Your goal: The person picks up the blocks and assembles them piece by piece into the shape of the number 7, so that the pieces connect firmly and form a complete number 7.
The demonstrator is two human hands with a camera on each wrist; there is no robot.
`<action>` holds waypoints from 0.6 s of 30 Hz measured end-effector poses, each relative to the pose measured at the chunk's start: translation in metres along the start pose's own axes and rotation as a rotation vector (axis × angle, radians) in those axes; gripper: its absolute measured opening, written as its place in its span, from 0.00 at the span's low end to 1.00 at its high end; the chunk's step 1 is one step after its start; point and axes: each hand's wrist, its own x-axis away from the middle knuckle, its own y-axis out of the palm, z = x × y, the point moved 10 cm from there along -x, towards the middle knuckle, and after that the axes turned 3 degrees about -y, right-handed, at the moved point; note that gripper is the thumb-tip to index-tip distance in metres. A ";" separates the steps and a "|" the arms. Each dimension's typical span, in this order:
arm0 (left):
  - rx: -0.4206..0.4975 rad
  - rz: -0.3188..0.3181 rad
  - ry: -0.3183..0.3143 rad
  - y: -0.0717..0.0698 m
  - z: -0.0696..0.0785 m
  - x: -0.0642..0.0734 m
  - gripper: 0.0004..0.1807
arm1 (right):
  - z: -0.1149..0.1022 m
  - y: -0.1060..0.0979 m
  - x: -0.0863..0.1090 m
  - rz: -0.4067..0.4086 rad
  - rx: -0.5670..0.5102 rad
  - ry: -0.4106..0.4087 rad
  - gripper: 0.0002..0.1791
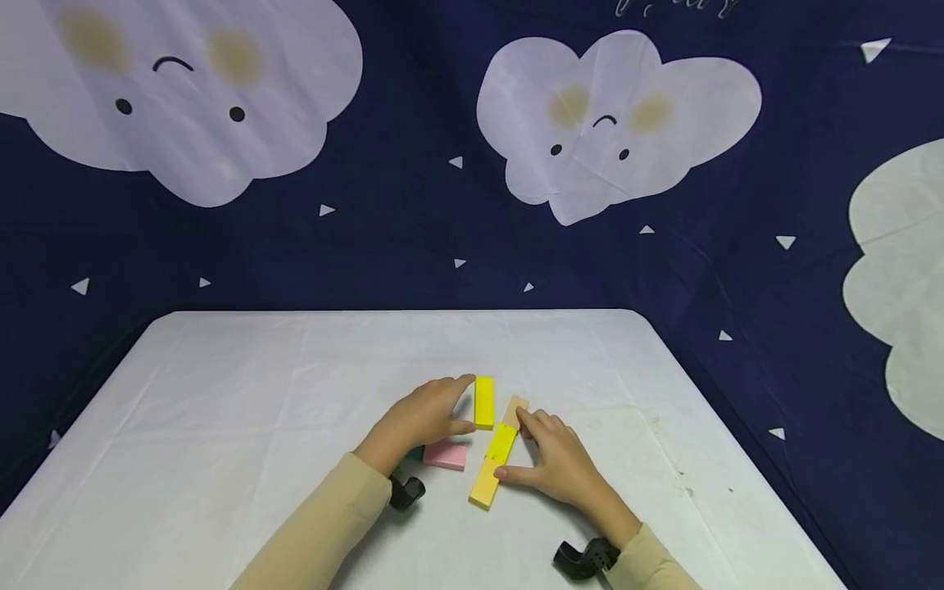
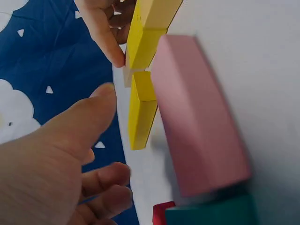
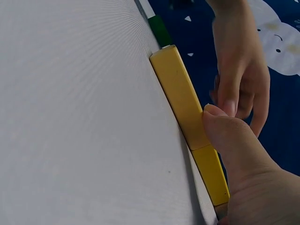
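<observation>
In the head view, three blocks lie end to end in a slanted row: a tan block (image 1: 515, 410) at the far end, a bright yellow block (image 1: 501, 443) in the middle and a pale yellow block (image 1: 483, 485) nearest. My right hand (image 1: 556, 459) touches the row's right side, thumb at the pale yellow block and a fingertip at the tan one. Left of the row, another yellow block (image 1: 483, 401) lies by itself. My left hand (image 1: 424, 410) is beside it, thumb and fingers spread toward its left side, with nothing gripped.
A pink block (image 1: 445, 456) lies under and in front of the left hand. Against its end is a teal block (image 2: 213, 212), with a small red block (image 2: 162, 213) close by. All stand on a white-covered table (image 1: 221, 459), before a dark blue cloud-print cloth (image 1: 413, 229).
</observation>
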 end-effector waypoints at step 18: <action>0.043 -0.129 -0.063 0.015 -0.008 -0.043 0.56 | 0.001 0.000 0.001 -0.003 0.008 0.003 0.61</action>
